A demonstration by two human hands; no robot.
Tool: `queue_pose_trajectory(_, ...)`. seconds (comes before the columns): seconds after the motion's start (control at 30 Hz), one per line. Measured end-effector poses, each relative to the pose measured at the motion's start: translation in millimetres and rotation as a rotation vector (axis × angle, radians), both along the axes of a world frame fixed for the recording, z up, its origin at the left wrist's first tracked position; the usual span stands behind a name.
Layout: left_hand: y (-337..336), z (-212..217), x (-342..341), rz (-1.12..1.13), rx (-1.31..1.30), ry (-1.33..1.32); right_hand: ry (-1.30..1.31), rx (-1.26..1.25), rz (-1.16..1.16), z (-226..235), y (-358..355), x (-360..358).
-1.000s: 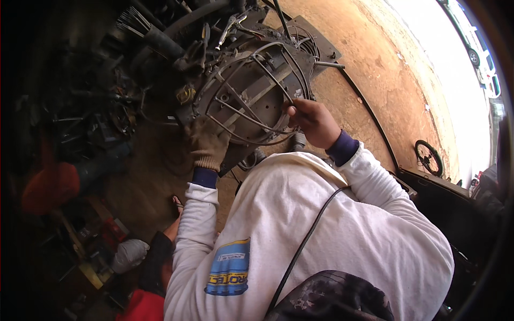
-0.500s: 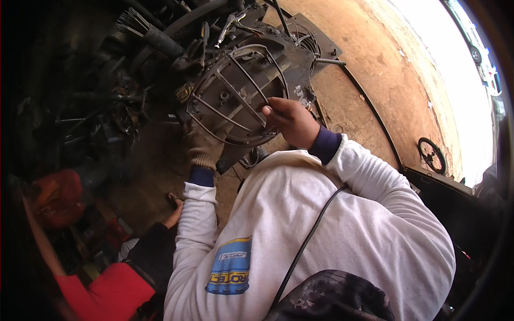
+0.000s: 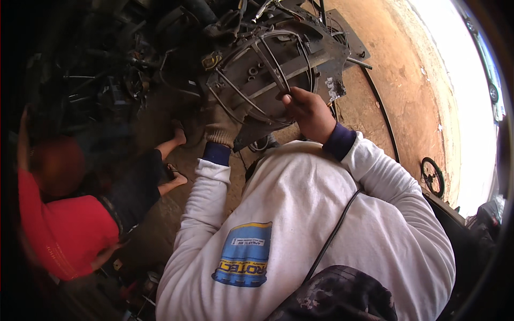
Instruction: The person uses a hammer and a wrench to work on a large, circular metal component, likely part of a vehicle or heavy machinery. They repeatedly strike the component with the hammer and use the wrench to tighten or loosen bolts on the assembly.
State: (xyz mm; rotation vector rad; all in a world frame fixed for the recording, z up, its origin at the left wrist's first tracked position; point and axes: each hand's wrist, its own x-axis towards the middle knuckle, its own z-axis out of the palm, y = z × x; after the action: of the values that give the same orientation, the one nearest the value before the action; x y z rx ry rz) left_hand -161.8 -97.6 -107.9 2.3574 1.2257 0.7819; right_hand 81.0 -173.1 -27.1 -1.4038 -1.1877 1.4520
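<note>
Over the dark metal worktable (image 3: 336,48) I hold a round cage-like frame of bent metal rods (image 3: 242,94), tilted, with crossing bars inside its ring. My left hand (image 3: 222,124), in a brown knit glove, is closed at the frame's lower left; its fingertips are hard to make out in the shadow. My bare right hand (image 3: 311,115) pinches one of the bars near the frame's right side, thumb uppermost. Through the gaps between the rods, nuts (image 3: 254,70) show on the table.
A yellow-and-black tape measure (image 3: 211,60) lies left of the frame. Locking pliers (image 3: 262,9) rest at the table's far side, near a protruding metal bar (image 3: 358,63). A person in a red shirt (image 3: 80,230) is low at the left. A bicycle wheel (image 3: 432,176) stands at right.
The frame has turned and tilted in my hands, its bars now at a different slant. My view has shifted left, and more of the person in red shows, with both feet visible.
</note>
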Motion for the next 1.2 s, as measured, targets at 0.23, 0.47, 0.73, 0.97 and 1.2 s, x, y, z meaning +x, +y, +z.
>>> queue_pose_trajectory(0.23,-36.6,40.1,-25.5,0.305,-0.373,-0.365,-0.007,-0.019,-0.025,-7.1,2.4,-7.4)
queue_pose_trajectory(0.47,-50.1,81.1,21.3,0.457,0.129,-0.023,-0.378,0.191,0.11,19.5,12.4,-4.1)
queue_pose_trajectory(0.73,-36.3,77.3,36.1,0.248,-0.236,-0.084,-0.669,0.452,0.319,14.6,23.3,22.8)
queue_pose_trajectory(0.97,-29.2,85.1,46.9,0.367,-0.535,-0.415,-0.74,0.453,-0.023,23.7,41.8,86.2)
queue_pose_trajectory(1.2,-28.6,80.7,60.2,0.515,-0.46,-0.275,-1.171,0.634,0.266,-23.9,71.2,131.1)
